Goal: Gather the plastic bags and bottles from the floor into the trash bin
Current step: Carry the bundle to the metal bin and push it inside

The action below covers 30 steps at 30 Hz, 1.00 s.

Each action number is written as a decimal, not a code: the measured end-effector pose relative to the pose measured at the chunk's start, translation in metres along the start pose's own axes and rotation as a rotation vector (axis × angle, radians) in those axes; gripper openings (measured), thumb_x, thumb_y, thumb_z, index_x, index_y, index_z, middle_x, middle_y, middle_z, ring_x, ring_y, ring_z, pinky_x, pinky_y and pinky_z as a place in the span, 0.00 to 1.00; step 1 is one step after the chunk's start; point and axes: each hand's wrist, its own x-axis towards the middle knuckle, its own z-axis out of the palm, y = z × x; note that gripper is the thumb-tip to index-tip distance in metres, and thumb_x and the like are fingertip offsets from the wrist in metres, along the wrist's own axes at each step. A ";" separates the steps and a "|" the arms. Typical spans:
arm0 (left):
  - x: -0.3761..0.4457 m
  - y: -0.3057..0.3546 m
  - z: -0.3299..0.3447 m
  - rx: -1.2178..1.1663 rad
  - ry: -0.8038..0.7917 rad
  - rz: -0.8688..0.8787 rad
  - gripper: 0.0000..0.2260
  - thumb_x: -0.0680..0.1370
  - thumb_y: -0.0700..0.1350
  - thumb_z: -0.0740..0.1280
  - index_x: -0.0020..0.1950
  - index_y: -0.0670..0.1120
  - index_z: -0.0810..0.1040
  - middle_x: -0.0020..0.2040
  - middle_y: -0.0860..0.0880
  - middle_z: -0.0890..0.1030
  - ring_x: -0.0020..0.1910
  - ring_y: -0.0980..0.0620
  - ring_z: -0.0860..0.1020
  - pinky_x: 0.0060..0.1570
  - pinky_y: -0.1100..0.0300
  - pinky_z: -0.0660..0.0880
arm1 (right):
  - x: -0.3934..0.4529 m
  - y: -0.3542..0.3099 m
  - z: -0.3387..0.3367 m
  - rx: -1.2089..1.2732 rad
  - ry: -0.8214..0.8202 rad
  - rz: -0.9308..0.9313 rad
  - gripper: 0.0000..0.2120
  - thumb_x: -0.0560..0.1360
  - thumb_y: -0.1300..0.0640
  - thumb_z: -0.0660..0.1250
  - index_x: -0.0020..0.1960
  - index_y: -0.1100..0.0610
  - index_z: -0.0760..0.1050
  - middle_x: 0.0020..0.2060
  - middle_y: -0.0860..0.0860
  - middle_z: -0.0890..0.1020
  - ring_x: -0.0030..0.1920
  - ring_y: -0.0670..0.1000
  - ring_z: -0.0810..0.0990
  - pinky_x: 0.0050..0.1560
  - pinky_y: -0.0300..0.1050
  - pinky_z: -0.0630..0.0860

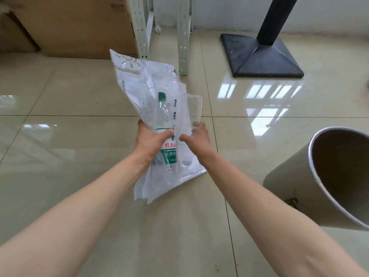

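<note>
A: What have you got at frame centre?

B: I see 1 clear water bottle (166,124) with a green cap, pressed against a sheaf of clear plastic bags (147,84). The bundle is held up off the floor (60,136), fanning toward the upper middle of the frame, its lower corners hanging down.

A: Who holds what?

B: The left hand (148,141) is wrapped round the bottle's middle at the label, thumb across the front, clamping the bags behind it. The right hand (196,136) has its thumb and fingers closed on the right edge of the bags, just beside the bottle.

A: How will it handle?

B: I judge it light; the bottle looks empty, so it may dent under a squeeze. The bags are limp and slick, and loose sheets could slide out of the stack. I'd keep the grip at the bottle's waist, pinning the bags there, not at their floppy ends.

A: And the bin?

B: The trash bin (299,186) is at the lower right edge, its mouth tilted toward me, apart from the bundle. Beyond, cardboard boxes (69,27) sit upper left and a black table base (259,54) upper right.
</note>
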 end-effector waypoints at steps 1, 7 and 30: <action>-0.008 0.016 0.005 -0.016 -0.032 0.038 0.28 0.62 0.39 0.77 0.61 0.39 0.76 0.51 0.43 0.85 0.47 0.49 0.85 0.48 0.58 0.82 | -0.009 -0.009 -0.009 0.049 0.009 -0.010 0.33 0.69 0.59 0.72 0.69 0.55 0.62 0.64 0.56 0.71 0.61 0.55 0.75 0.57 0.50 0.76; -0.060 0.106 0.026 -0.083 -0.208 0.166 0.31 0.63 0.41 0.77 0.65 0.41 0.73 0.54 0.42 0.85 0.50 0.47 0.86 0.49 0.54 0.83 | -0.062 -0.066 -0.082 0.201 0.068 -0.111 0.34 0.71 0.55 0.71 0.72 0.55 0.58 0.65 0.54 0.72 0.60 0.51 0.74 0.62 0.46 0.72; -0.262 0.238 0.276 -0.203 -0.636 0.428 0.24 0.70 0.40 0.76 0.65 0.42 0.74 0.55 0.41 0.83 0.53 0.44 0.84 0.52 0.48 0.82 | -0.218 -0.059 -0.422 0.174 0.756 -0.279 0.31 0.72 0.35 0.66 0.67 0.53 0.67 0.62 0.56 0.73 0.61 0.54 0.75 0.60 0.48 0.71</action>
